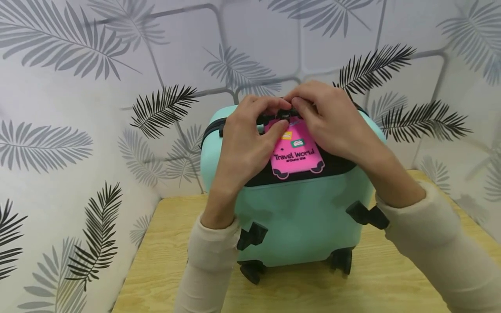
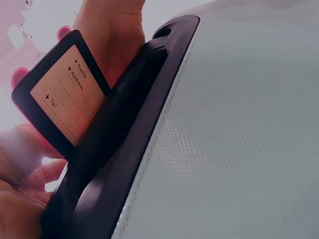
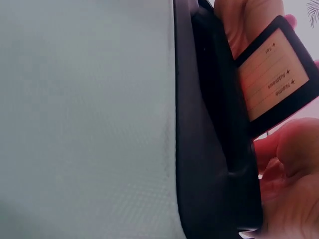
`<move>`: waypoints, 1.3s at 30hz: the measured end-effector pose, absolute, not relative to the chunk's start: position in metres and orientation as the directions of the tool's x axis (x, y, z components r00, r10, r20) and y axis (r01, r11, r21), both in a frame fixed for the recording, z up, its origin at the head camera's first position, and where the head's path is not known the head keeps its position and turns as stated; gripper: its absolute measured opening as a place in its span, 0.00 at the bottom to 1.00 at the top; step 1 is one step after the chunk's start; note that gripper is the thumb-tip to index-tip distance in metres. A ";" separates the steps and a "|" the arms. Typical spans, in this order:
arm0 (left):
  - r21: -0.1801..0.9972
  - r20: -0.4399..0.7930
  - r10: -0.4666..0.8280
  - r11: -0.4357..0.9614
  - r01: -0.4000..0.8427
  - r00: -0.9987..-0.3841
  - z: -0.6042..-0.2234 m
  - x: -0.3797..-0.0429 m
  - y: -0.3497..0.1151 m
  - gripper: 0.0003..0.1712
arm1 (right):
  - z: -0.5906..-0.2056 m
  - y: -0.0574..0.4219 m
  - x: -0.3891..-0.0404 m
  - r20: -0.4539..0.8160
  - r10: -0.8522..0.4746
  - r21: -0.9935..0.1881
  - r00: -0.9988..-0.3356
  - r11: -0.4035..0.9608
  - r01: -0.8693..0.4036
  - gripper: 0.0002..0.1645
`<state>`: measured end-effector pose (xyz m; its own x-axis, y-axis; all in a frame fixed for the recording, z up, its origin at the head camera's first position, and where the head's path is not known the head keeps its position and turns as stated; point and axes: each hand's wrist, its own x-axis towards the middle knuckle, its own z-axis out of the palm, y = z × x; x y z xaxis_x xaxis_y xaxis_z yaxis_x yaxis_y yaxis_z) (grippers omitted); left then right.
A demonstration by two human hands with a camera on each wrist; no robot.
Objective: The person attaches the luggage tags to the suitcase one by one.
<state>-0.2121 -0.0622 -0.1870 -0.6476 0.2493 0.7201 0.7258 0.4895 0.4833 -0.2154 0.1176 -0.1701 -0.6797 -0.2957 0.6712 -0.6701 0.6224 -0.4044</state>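
A mint-green suitcase (image 1: 301, 217) stands on its wheels with a black handle panel on its top side. Over this panel lies a pink luggage tag (image 1: 296, 161) printed "Travel World". Its black strap (image 1: 285, 114) is at the tag's upper end, by the handle. My left hand (image 1: 248, 139) pinches the strap end between thumb and index finger. From the other side, my right hand (image 1: 330, 115) pinches the strap with thumb and forefinger, its fingertips touching the left ones. Both wrist views show the tag's back, a name-and-address card (image 2: 67, 97), beside the black handle (image 3: 219, 89).
A wooden table (image 1: 168, 256) bears the suitcase. Close behind rises a wall (image 1: 98, 95) with a leaf pattern. Black suitcase wheels (image 1: 342, 261) rest on the table. Black wrist mounts (image 1: 252, 236) stick out from both sleeves near the suitcase front.
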 end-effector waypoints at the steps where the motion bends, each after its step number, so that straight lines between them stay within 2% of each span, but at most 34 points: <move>1: 0.484 0.719 0.250 0.489 0.726 -0.648 -0.187 -0.212 -0.062 0.13 | -0.169 0.118 -0.217 0.664 -0.299 -0.409 -0.685 0.622 -0.668 0.15; 7: 0.477 0.731 0.247 0.481 0.735 -0.636 -0.189 -0.214 -0.060 0.11 | -0.165 0.118 -0.222 0.641 -0.251 -0.476 -0.726 0.612 -0.632 0.10; 11: 0.484 0.744 0.221 0.473 0.736 -0.630 -0.189 -0.215 -0.061 0.10 | -0.163 0.116 -0.224 0.624 -0.216 -0.514 -0.751 0.610 -0.603 0.10; 21: 0.460 0.761 0.226 0.473 0.751 -0.608 -0.190 -0.215 -0.060 0.08 | -0.164 0.106 -0.227 0.673 -0.181 -0.479 -0.717 0.632 -0.609 0.10; 26: 0.470 0.764 0.218 0.456 0.756 -0.607 -0.189 -0.214 -0.060 0.10 | -0.166 0.108 -0.228 0.693 -0.180 -0.505 -0.698 0.570 -0.649 0.10; 32: 0.473 0.778 0.201 0.437 0.765 -0.595 -0.192 -0.214 -0.060 0.09 | -0.167 0.111 -0.228 0.673 -0.180 -0.579 -0.718 0.476 -0.662 0.08; 39: 0.469 0.784 0.204 0.425 0.774 -0.587 -0.193 -0.213 -0.058 0.08 | -0.166 0.109 -0.228 0.656 -0.163 -0.591 -0.736 0.496 -0.636 0.08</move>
<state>-0.2133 -0.0583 -0.1928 -0.5866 0.2037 0.7838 0.7742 0.4250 0.4690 -0.2279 0.1090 -0.1661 -0.7365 -0.1631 0.6565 -0.6365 0.4958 -0.5909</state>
